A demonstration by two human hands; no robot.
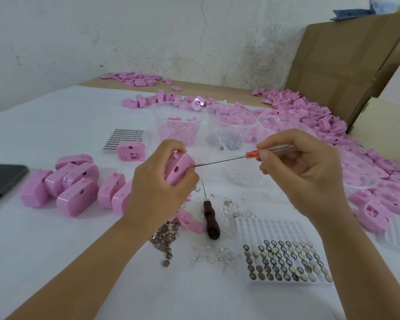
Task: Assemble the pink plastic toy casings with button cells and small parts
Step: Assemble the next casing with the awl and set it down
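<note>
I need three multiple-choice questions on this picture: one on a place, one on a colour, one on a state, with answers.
1. Where does the dark-handled awl lie?
A. in a clear cup
B. on the white table, between the forearms
C. on the cardboard box

2. What colour is the collar of the screwdriver?
A. green
B. blue
C. orange

3. What does the left hand do?
A. grips a pink casing
B. lies flat on the table
C. pinches a button cell

1 B: it lies on the table below the hands.
2 C: an orange ring joins shaft and clear handle.
3 A: its fingers curl round the casing.
</note>
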